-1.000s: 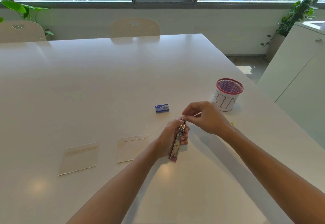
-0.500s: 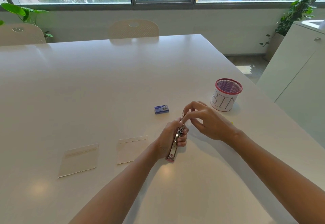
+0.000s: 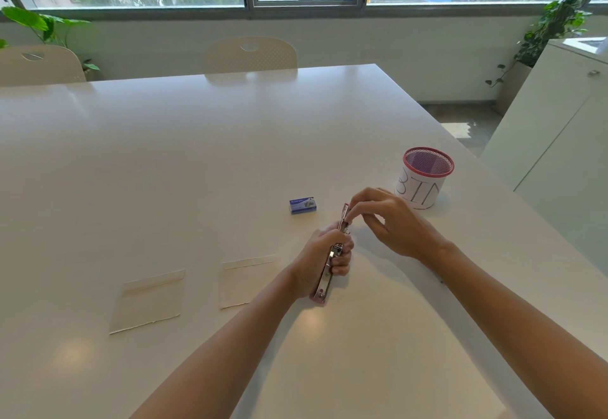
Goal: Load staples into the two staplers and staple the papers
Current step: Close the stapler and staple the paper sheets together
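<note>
My left grip [image 3: 320,259] is wrapped round the opened stapler [image 3: 329,264], held just above the worktop [image 3: 197,155]. My right grip [image 3: 386,218] pinches at its raised far end. The staple box [image 3: 302,205] lies just beyond; two paper stacks [image 3: 149,300] sit left.

The stapler [image 3: 328,270] is pink with a silvery metal channel, the small staple box [image 3: 302,205] blue with white print, the two papers [image 3: 149,300] cream on a glossy white table [image 3: 164,155], and the mesh bin [image 3: 424,176] pink-rimmed (its white wrap lettered "BIN" in black).
</note>
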{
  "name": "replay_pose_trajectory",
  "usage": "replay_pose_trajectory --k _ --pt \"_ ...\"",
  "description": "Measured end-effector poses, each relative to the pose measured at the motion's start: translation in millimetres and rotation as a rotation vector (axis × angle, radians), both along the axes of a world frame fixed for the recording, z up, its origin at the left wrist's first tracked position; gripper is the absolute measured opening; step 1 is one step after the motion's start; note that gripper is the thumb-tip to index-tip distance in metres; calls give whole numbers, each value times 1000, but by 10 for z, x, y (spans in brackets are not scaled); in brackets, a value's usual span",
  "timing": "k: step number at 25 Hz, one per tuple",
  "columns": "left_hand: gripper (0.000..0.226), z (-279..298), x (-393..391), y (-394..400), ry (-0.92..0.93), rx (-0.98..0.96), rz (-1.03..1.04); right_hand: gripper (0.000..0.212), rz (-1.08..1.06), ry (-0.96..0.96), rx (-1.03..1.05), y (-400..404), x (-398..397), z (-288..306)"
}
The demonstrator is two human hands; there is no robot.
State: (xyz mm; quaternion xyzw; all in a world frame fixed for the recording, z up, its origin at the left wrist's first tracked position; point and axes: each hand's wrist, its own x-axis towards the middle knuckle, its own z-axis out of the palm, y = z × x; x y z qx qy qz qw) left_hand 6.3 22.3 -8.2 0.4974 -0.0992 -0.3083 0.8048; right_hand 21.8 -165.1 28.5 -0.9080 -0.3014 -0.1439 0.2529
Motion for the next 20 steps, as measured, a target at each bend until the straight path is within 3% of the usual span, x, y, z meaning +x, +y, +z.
replay_pose_trajectory --k 7,13,20 --pt "28 43 -35 14 3 64 23 25 -15 -48 -31 -65 58 38" --pt "42 120 -69 6 -6 174 66 23 -11 -64 -57 -76 85 25" --pt "41 128 -63 10 -17 174 87 18 -76 -72 146 -30 55 21"
